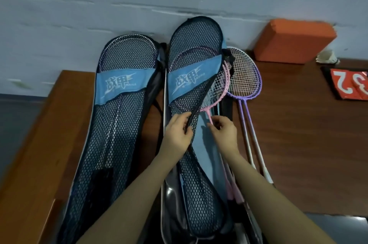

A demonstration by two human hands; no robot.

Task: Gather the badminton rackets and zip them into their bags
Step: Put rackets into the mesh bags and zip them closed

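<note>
- On the wooden table (298, 124), against the wall: 2 mesh racket bags. Left bag (111, 124) looks closed, rackets inside.
- Middle bag (191, 88) open along its right edge, likely for loading; pink racket (218, 92) half in.
- Purple rackets (247, 76) lie bare just beside it, not yet bagged.
- Left hand (178, 132) pinches the mesh flap edge, lifting it.
- Right hand (224, 130) pinches the pink shaft.

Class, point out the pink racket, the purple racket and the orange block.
pink racket (220, 92), head view, on its strung head.
purple racket (246, 76), head view, on its strings.
orange block (292, 40), head view, on its front face.
</note>
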